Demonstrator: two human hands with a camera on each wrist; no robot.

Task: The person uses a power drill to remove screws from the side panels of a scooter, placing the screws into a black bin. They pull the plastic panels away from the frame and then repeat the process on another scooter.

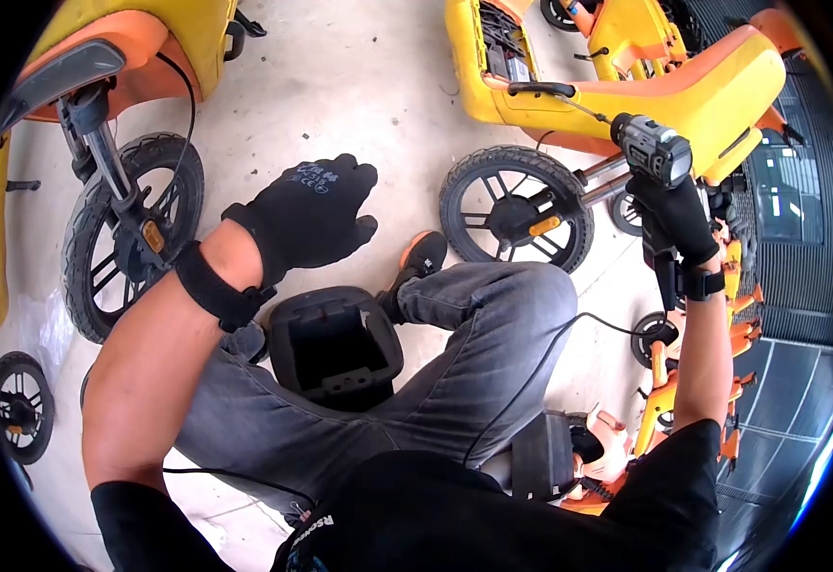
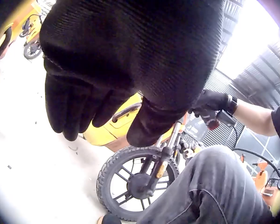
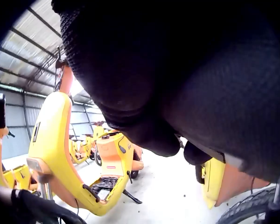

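Observation:
In a black glove, my right hand (image 1: 676,221) grips a cordless drill (image 1: 655,151) at the right of the head view. The drill's long thin bit (image 1: 583,109) points left, across the front of a yellow-and-orange scooter (image 1: 693,91) lying on its side. My left hand (image 1: 316,214), also gloved in black, hovers palm down with nothing in it, its fingers loosely extended. Below it, a black open-topped box (image 1: 388,334) stands between the person's legs. In the left wrist view, the left hand's fingers (image 2: 72,112) hang nearly straight. The right hand (image 3: 177,84) fills the top of the right wrist view, hiding the drill.
A second scooter's front wheel (image 1: 83,238) stands at the left. The scooter by the drill has a black spoked wheel (image 1: 517,210) close to the person's shoe (image 1: 426,254). A dark cable (image 1: 617,327) runs toward the right arm. More scooters (image 3: 109,158) stand behind.

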